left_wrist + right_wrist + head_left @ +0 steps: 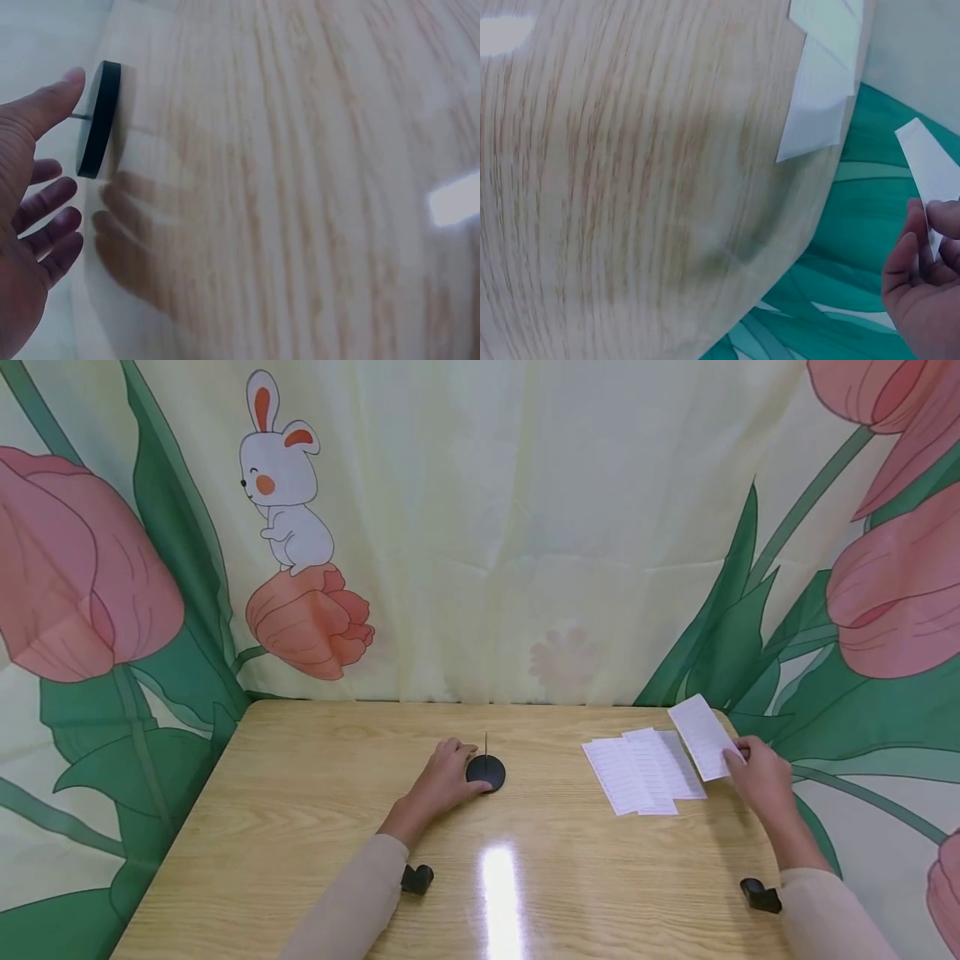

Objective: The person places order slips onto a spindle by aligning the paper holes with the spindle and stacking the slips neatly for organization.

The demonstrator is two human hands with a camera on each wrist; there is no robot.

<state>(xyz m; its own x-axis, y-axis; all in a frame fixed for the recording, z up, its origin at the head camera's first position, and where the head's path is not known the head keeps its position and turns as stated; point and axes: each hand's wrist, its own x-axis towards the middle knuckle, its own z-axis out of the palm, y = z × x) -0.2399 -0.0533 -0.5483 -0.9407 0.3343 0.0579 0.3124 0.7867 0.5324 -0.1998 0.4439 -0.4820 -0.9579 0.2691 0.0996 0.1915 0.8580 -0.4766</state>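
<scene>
A receipt spike [486, 773], a black round base with a thin upright needle, stands near the middle back of the table. My left hand [450, 775] is beside its left side, thumb at the base's near edge, fingers loosely spread. In the left wrist view the thumb overlaps the black base [100, 120], and the other fingers [56, 225] hang apart from it. At the back right, my right hand [763, 775] pinches one white paper slip [701, 737] by its lower right edge, raised off the table. Several printed slips [618, 772] lie overlapping to its left.
The wooden table [300, 810] ends at a floral curtain [480, 527] behind and at the sides. A black object [417, 880] is by the left sleeve, and another black object [761, 895] is by the right sleeve. A bright glare marks the table's front middle.
</scene>
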